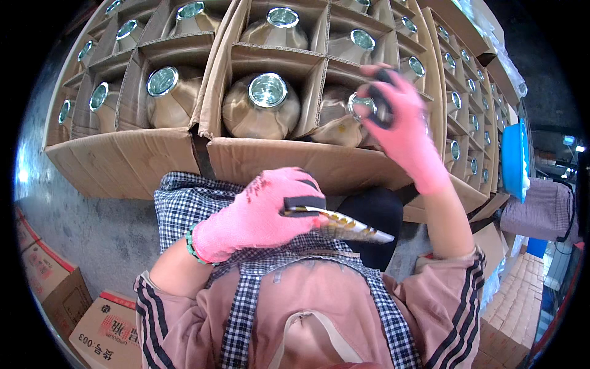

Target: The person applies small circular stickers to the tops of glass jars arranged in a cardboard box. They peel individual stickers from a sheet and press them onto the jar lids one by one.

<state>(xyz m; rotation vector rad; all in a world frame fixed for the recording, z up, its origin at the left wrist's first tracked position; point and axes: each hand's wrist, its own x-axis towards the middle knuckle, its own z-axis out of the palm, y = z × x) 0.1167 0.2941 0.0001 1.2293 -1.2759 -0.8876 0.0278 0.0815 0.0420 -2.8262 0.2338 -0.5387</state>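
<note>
Left hand (pixel 261 212) grips one patterned item (pixel 353 227), right hand (pixel 402 117) at one bottle (pixel 337 130).

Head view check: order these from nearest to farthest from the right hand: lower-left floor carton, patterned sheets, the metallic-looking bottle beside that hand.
1. Bottle: right beside the right hand, in the box.
2. Patterned sheets: lower, in the left hand.
3. Floor carton: farthest, at lower left.
</note>
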